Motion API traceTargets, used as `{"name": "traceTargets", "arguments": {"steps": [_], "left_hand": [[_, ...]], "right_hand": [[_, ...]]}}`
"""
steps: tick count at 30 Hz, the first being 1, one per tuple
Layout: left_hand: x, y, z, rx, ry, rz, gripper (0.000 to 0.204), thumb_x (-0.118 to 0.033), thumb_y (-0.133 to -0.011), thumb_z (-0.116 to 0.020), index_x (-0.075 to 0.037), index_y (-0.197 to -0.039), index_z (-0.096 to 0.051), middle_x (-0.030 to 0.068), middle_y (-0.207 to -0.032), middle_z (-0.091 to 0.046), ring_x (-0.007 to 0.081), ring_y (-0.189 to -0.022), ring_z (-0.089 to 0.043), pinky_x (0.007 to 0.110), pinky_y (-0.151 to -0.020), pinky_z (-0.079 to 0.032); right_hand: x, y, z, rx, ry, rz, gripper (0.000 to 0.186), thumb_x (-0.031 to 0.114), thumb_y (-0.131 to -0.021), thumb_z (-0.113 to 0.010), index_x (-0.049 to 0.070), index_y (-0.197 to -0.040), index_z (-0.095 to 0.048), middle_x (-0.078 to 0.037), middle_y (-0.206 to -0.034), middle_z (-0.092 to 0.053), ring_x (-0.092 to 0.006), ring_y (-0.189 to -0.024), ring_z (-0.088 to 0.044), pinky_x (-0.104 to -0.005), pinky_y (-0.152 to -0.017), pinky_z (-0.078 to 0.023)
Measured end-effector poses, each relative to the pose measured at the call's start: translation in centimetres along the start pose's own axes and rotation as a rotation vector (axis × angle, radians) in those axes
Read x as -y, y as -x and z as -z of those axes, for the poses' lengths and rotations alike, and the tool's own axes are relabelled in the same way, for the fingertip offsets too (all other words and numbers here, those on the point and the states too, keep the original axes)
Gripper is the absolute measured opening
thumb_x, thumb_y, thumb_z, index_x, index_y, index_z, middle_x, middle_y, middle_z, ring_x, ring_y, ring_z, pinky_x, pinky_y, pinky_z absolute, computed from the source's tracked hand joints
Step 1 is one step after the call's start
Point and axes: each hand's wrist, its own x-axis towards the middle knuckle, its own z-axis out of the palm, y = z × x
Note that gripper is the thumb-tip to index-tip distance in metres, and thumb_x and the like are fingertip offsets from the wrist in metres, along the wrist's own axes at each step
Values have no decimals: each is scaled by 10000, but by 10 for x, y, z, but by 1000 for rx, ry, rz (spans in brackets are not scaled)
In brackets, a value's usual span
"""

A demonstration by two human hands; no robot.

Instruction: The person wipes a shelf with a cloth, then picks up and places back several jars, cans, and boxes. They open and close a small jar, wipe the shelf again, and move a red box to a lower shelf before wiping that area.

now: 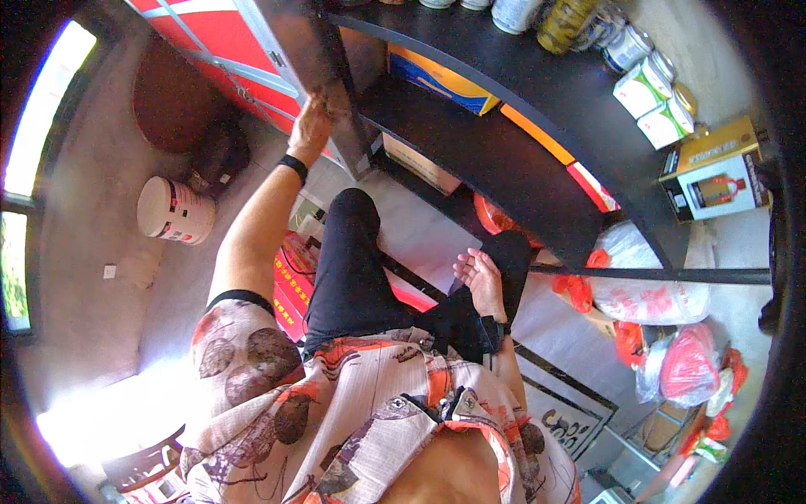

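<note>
My left hand (312,130) reaches up and forward to the silver-grey edge of a tall red panel (243,76). Its fingers close about that edge, beside the dark side of the shelf unit; the fingertips are blurred. My right hand (478,281) hangs in front of my right leg, below the shelves. It is empty, its fingers apart and slightly curled. Both wrists carry dark bands. Nearest the right hand is a round red thing (494,214) under the lowest shelf, partly hidden.
The black shelf unit (504,143) curves across ahead, holding jars, cans and boxes. A gold-and-white box (714,181) sits at right, above plastic bags (688,365). To my left stand a white bucket (175,210) and a red box (294,281) by my leg.
</note>
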Motion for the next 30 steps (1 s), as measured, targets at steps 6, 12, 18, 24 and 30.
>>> {"name": "traceTargets", "arguments": {"steps": [6, 12, 18, 24, 30], "left_hand": [[-51, 35, -30, 464, 701, -163, 248, -244, -915, -589, -175, -1106, -732, 107, -1128, -715, 292, -1221, -578, 475, -1129, -319], [-25, 161, -12, 586, 1435, 462, 305, -124, -848, -615, -82, -1137, -705, 182, -995, -740, 298, -931, -715, 430, -825, -564], [37, 367, 18, 190, 1914, 1241, 353, -90, -910, -586, 24, -1236, -657, 48, -1112, -705, 163, -976, -652, 311, -897, -515], [-6, 472, 45, 959, 1513, 1184, 484, -457, -893, -639, 15, -890, -745, 194, -831, -728, 278, -862, -723, 374, -731, -535], [-104, 494, 22, 964, 1454, 1106, 559, -564, -844, -707, -47, -1055, -738, 208, -976, -731, 331, -894, -701, 429, -812, -538]], "right_hand": [[1, -6, -3, -29, 27, -30, 295, 225, -1055, -482, 31, -1269, -544, -130, -1129, -658, -248, -987, -672, -383, -862, -548], [-6, -13, 6, 32, 6, -36, 304, 258, -1052, -499, 35, -1251, -552, -130, -1122, -662, -244, -980, -666, -385, -868, -549], [-5, -21, 16, 89, 103, -49, 341, 269, -1046, -514, 40, -1295, -548, -147, -1158, -664, -255, -1027, -666, -391, -916, -541], [2, -34, 33, 51, 189, -53, 391, 281, -1048, -499, 28, -1345, -519, -154, -1192, -642, -262, -1058, -644, -391, -931, -521], [2, -37, 32, 47, 293, -59, 380, 244, -1056, -488, 24, -1365, -501, -157, -1214, -633, -269, -1078, -639, -389, -944, -517]]}}
